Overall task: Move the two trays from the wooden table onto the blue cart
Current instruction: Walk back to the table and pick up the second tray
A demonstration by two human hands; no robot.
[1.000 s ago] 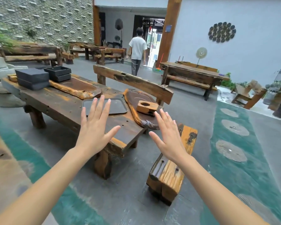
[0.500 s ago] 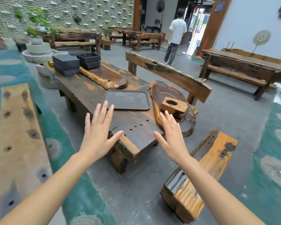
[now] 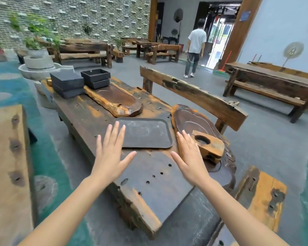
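Observation:
A flat dark rectangular tray lies on the long wooden table, near its close end. Two carved wooden tea trays rest there too: one farther back, one at the right edge under a small wooden block. My left hand hovers open over the dark tray's near left corner, fingers spread. My right hand hovers open just right of that tray's near right corner. Neither hand holds anything. No blue cart is in view.
Stacked dark boxes and black square trays sit at the table's far end. A bench with a backrest runs along the right side, a low bench sits near right, a plank bench left. A person walks away toward the doorway.
I have come closer to the table; both open hands have advanced from short of its near end to the dark tray's near corners. The person has walked farther toward the door.

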